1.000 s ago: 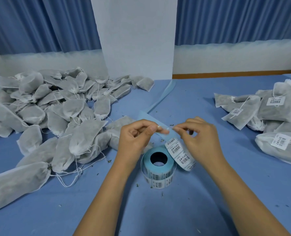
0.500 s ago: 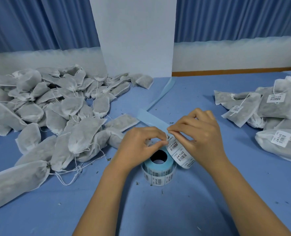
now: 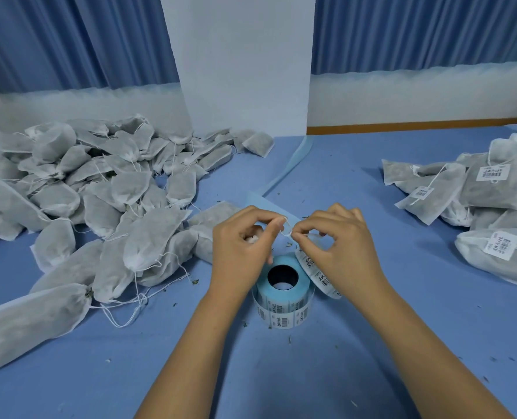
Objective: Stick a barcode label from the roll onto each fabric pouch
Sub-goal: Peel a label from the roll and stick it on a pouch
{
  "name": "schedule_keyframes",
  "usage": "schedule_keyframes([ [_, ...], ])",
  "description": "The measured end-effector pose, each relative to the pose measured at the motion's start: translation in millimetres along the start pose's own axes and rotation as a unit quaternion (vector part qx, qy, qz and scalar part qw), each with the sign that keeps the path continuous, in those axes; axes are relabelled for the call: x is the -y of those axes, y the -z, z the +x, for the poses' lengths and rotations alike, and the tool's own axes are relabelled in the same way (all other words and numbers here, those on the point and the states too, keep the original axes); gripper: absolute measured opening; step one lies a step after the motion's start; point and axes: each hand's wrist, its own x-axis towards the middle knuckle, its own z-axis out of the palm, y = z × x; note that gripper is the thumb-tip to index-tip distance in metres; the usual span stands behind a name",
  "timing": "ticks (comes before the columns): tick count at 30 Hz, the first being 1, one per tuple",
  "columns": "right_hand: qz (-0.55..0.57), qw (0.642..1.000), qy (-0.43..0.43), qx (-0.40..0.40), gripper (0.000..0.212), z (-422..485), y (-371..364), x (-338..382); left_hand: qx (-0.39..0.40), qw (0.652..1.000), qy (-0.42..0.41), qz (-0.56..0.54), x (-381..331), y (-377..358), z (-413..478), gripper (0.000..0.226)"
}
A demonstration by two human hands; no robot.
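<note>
Pouches (image 3: 148, 237) are thin non-woven cloth, matt and faintly fuzzy, sheer enough to show a dark fill; their strings (image 3: 124, 313) are white thread; the roll (image 3: 281, 314) is white paper labels, smooth with a slight sheen, on pale blue backing paper; the loose liner (image 3: 290, 164) is thin, smooth and partly see-through; the peeled label (image 3: 286, 228) is thin white paper, curled; the table (image 3: 372, 343) wears matt blue cloth flecked with dry crumbs; curtains (image 3: 69, 40) are pleated blue cloth; the pillar (image 3: 245, 62) is smooth, matt white; the trim (image 3: 417, 126) looks like varnished wood.
</note>
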Motion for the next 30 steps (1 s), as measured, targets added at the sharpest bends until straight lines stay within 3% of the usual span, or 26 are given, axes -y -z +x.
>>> schedule_keyframes([
  [5,0.016,1.0,0.009,0.014,0.006,-1,-2,6,-0.006,0.998,0.057,-0.038,-2,1,1,0.012],
  [8,-0.008,0.999,0.001,-0.053,0.011,-1,0,8,-0.003,0.997,0.069,-0.025,-3,2,3,0.016],
  [12,-0.039,0.989,0.058,-0.132,0.012,-1,-1,13,0.024,0.997,0.069,-0.016,-6,-1,2,0.018],
  [19,-0.088,0.988,0.032,-0.121,0.015,-5,-5,12,0.058,0.992,0.098,-0.046,-9,-3,1,0.028],
  [27,-0.032,0.994,-0.048,-0.092,0.01,-7,-8,15,0.068,0.993,0.089,-0.039,-8,-4,2,0.027],
  [30,0.049,0.993,-0.089,-0.053,0.013,-6,-6,15,0.079,0.992,0.087,-0.043,-9,-3,3,0.029],
])
